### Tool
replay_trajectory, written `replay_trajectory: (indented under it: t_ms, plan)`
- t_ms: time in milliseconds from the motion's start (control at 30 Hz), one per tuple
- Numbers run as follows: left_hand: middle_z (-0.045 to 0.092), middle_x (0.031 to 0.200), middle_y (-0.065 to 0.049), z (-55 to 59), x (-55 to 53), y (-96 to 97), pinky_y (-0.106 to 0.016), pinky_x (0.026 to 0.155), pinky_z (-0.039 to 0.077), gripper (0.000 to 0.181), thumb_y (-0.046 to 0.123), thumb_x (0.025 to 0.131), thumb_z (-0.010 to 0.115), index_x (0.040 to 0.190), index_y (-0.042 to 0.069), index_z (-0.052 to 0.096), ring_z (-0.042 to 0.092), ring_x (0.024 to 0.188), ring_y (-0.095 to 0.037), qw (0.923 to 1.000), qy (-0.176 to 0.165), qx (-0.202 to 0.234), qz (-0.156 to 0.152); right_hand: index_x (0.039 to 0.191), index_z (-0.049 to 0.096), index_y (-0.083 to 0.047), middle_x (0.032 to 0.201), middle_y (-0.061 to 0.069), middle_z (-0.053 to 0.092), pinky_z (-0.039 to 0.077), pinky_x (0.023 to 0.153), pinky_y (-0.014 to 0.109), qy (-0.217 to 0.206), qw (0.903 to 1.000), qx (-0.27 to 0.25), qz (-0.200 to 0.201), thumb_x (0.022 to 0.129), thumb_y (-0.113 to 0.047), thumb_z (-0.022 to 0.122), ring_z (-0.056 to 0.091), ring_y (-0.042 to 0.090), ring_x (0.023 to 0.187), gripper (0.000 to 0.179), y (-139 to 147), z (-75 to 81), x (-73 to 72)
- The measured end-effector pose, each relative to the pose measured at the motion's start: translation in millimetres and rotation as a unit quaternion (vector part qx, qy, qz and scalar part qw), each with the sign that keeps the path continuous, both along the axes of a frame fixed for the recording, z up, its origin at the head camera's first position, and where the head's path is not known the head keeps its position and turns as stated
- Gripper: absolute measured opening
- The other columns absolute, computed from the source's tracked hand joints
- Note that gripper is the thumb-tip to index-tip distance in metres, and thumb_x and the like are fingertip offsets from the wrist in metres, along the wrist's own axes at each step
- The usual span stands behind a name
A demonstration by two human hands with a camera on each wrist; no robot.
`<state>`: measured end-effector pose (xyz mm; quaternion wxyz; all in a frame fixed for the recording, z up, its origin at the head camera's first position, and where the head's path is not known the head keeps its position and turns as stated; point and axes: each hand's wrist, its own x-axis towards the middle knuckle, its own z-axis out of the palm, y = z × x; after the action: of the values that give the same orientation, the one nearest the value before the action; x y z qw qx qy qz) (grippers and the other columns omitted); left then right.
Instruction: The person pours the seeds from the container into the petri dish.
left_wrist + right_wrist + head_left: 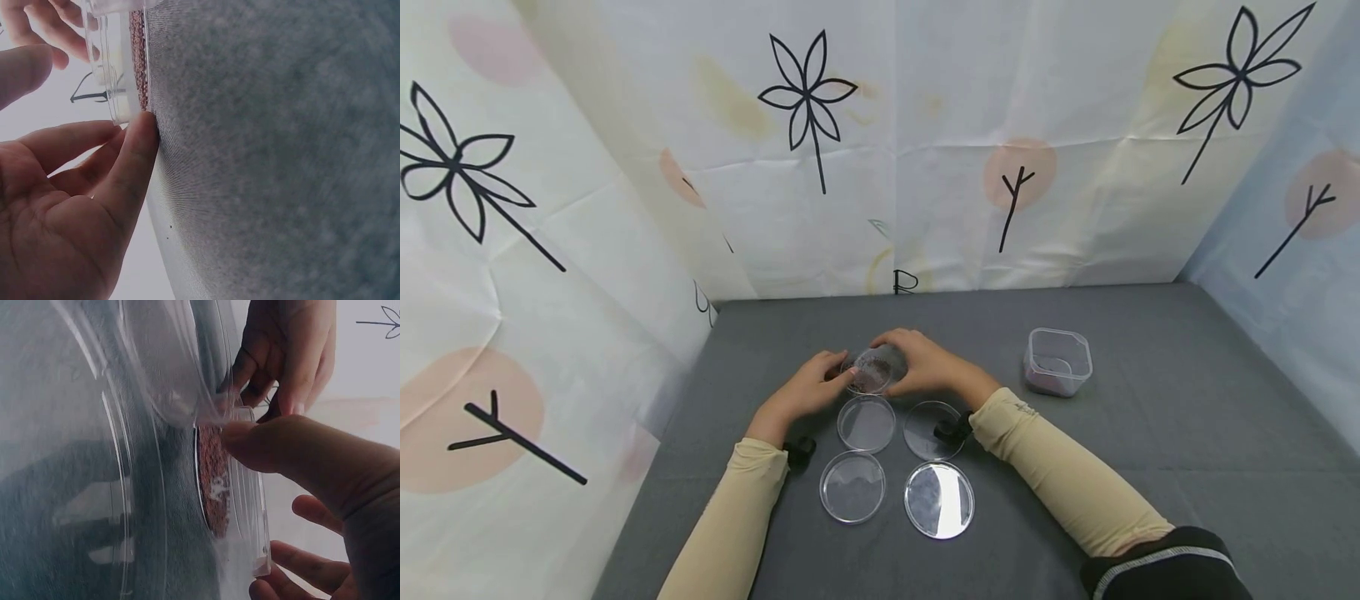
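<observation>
One round clear dish (874,380) with reddish-brown grains (212,487) in it was at the far end of a row of dishes on the grey table (1187,400), low against the surface, between the person's two hands. The left hand (807,389) gripped it from the left, thumb close to the base and fingers bent at the side, while the right hand (931,365) gripped it from the right, its thumb on the near side and its fingers around the far side. Both wrist views showed clear rims above the layer of grains; whether a lid was fully seated could not be told. Just nearer than the held dish lay a second clear dish (867,423), and nearer still a third (852,487), the two appearing to touch. To their right lay another clear dish (922,437), partly behind the black wrist device (953,428), with a shiny disc (925,504) just below it, bright with reflected light. Well apart to the right stood a square plastic tub (1058,385), reddish low down inside. Pale sleeves (722,508) covered both forearms, and a patterned cloth (925,108) hung behind the table.
</observation>
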<state>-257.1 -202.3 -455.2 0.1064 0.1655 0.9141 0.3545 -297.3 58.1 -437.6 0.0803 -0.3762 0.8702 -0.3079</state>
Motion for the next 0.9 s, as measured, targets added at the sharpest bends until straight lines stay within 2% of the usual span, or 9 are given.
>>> replay_trajectory:
  t_ms: [233, 467, 733, 900]
  plan:
    - [0.055, 0.143, -0.026, 0.2, -1.5, -1.5, -0.053, 0.098, 0.052, 0.063, 0.034, 0.113, 0.051, 0.161, -0.005, 0.038, 0.059, 0.12, -0.035, 0.9999, 0.009, -0.007, -0.004, 0.149, 0.056, -0.005, 0.153, 0.016, 0.056, 0.045, 0.119, 0.054, -0.017, 0.9998, 0.001, 0.004, 0.085, -0.019, 0.09, 0.051, 0.036, 0.145, 0.074, -7.3, -0.3, 0.3]
    - [0.056, 0.144, -0.026, 1.0, 0.0, -1.1, -0.054, 0.099, 0.053, 0.064, 0.035, 0.113, 0.053, 0.161, -0.005, 0.039, 0.06, 0.122, -0.036, 1.0, 0.004, -0.003, -0.002, 0.15, 0.055, -0.005, 0.154, 0.016, 0.055, 0.046, 0.117, 0.054, -0.035, 0.9993, 0.0, 0.011, 0.086, -0.016, 0.088, 0.051, 0.036, 0.145, 0.072, -10.8, -1.6, 0.6]
    - [0.053, 0.147, -0.027, 0.2, 0.3, -1.0, -0.054, 0.104, 0.055, 0.061, 0.026, 0.11, 0.059, 0.16, -0.004, 0.041, 0.063, 0.126, -0.04, 0.9998, -0.002, 0.016, -0.014, 0.15, 0.055, -0.003, 0.154, 0.016, 0.055, 0.046, 0.118, 0.054, -0.051, 0.9983, -0.012, 0.026, 0.087, -0.012, 0.087, 0.05, 0.036, 0.146, 0.071, -13.2, -4.0, -1.9]
    - [0.053, 0.149, -0.028, 0.6, -0.1, -1.6, -0.056, 0.105, 0.054, 0.063, 0.025, 0.109, 0.061, 0.16, -0.005, 0.041, 0.062, 0.128, -0.041, 0.9998, 0.005, 0.013, -0.014, 0.15, 0.055, -0.003, 0.154, 0.016, 0.056, 0.047, 0.117, 0.053, -0.054, 0.998, -0.017, 0.029, 0.086, -0.009, 0.087, 0.051, 0.035, 0.145, 0.072, -13.7, -3.3, -2.9]
